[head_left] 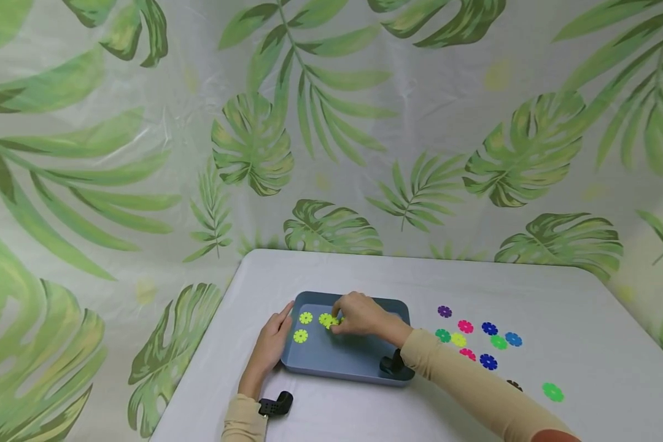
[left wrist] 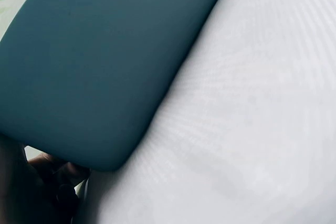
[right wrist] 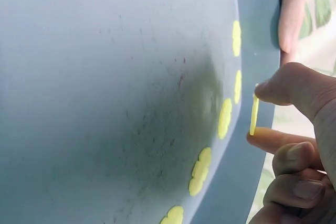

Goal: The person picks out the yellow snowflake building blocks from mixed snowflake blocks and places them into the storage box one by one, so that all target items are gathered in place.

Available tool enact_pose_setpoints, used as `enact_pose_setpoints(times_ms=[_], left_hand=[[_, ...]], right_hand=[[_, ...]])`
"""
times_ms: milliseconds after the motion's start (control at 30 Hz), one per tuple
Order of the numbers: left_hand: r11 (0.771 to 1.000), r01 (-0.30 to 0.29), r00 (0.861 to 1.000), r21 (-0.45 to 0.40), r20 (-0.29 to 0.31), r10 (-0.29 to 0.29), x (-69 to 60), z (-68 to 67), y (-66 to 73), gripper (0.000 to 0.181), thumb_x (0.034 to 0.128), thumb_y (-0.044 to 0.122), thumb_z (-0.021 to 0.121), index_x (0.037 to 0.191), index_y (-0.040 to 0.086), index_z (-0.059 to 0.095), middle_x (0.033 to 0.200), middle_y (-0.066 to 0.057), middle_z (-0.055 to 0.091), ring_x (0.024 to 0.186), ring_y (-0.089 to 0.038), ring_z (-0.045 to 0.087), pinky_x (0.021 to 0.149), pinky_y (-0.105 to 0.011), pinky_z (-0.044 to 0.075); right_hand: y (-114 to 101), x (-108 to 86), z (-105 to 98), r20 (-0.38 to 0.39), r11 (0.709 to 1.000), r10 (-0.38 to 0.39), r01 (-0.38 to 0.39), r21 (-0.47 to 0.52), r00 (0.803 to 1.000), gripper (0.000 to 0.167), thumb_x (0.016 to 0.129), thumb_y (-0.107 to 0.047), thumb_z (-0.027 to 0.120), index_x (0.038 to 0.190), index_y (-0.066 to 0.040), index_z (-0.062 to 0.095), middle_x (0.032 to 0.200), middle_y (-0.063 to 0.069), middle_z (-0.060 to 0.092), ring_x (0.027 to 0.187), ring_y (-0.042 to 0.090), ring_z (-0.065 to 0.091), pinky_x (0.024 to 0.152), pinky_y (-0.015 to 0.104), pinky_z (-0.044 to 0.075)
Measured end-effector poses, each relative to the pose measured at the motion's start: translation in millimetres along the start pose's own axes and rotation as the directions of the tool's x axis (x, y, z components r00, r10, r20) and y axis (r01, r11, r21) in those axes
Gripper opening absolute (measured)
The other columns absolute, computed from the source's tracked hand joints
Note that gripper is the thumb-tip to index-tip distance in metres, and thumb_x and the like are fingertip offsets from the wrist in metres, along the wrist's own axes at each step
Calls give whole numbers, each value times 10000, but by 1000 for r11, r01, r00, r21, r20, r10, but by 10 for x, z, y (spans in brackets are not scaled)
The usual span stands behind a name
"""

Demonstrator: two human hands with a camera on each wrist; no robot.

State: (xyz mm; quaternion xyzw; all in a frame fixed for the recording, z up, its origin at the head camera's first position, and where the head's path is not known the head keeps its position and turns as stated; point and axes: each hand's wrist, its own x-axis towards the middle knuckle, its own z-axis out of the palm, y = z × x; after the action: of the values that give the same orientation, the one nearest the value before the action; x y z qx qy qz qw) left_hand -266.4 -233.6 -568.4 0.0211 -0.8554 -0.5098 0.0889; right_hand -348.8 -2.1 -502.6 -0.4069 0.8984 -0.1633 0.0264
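My right hand [head_left: 359, 316] is over the blue-grey tray [head_left: 337, 362]. Between thumb and a finger it pinches a yellow notched plastic disc [right wrist: 254, 115], held edge-on in the right wrist view. Several similar yellow discs lie in the tray, among them one disc [head_left: 306, 318] near the left wall and another disc [head_left: 301, 336] just below it. Along the tray's left side rests my left hand [head_left: 271, 344], its visible fingers fairly straight against the outer wall. In the left wrist view the tray's outside [left wrist: 105, 66] fills much of the picture, and the left hand is mostly dark.
Right of the tray, loose notched discs lie on the white table [head_left: 199, 405]: a purple disc [head_left: 444, 312], a light blue disc [head_left: 513, 339], a green disc [head_left: 553, 392] and several others. A leaf-patterned curtain [head_left: 331, 153] hangs behind the table.
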Motion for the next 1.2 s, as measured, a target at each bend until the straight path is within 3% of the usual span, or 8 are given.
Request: enact_pose_setpoints(times_ms=[200, 433, 700, 967, 1200], left_hand=[[1000, -1, 1000, 9, 2, 1, 4, 2, -1, 443, 1108, 250, 427, 1541, 160, 455, 911, -42, 490, 717, -186, 386, 689, -340, 356], [1000, -2, 1000, 5, -3, 2, -2, -9, 1, 442, 1107, 243, 434, 1541, 160, 456, 917, -45, 492, 729, -189, 397, 701, -346, 359], [1000, -4, 1000, -7, 7, 4, -7, -10, -11, 441, 1107, 241, 432, 1540, 161, 458, 910, -48, 484, 730, -191, 398, 699, -348, 360], [1000, -13, 1000, -16, 4, 13, -3, -10, 18, 440, 1106, 249, 436, 1539, 171, 460, 919, -45, 499, 735, -192, 409, 706, -349, 364], [1000, -9, 1000, -4, 7, 9, -3, -3, -6, 441, 1109, 256, 428, 1541, 170, 458, 932, -43, 499, 750, -188, 413, 719, -354, 363]], right_hand=[[-57, 33, 60, 68, 998, -53, 56, -39, 996, 278, 846, -345, 813, 990, -108, 802, 944, -3, 745, 702, 54, 607, 651, 281, 521], [-139, 90, 113, 142, 992, -91, 102, -75, 986, 273, 840, -368, 818, 995, -144, 807, 1035, -33, 742, 732, 54, 618, 657, 267, 521], [-212, 128, 129, 184, 994, -64, 80, -80, 981, 263, 819, -348, 835, 979, -141, 804, 932, -61, 730, 698, 47, 589, 626, 273, 508], [-207, 143, 146, 183, 988, -86, 108, -112, 979, 267, 823, -349, 837, 990, -144, 802, 884, -75, 709, 707, 53, 570, 625, 272, 494], [-219, 123, 143, 180, 983, -106, 130, -126, 978, 248, 835, -350, 833, 992, -159, 820, 938, -84, 731, 742, 44, 593, 639, 266, 499]])
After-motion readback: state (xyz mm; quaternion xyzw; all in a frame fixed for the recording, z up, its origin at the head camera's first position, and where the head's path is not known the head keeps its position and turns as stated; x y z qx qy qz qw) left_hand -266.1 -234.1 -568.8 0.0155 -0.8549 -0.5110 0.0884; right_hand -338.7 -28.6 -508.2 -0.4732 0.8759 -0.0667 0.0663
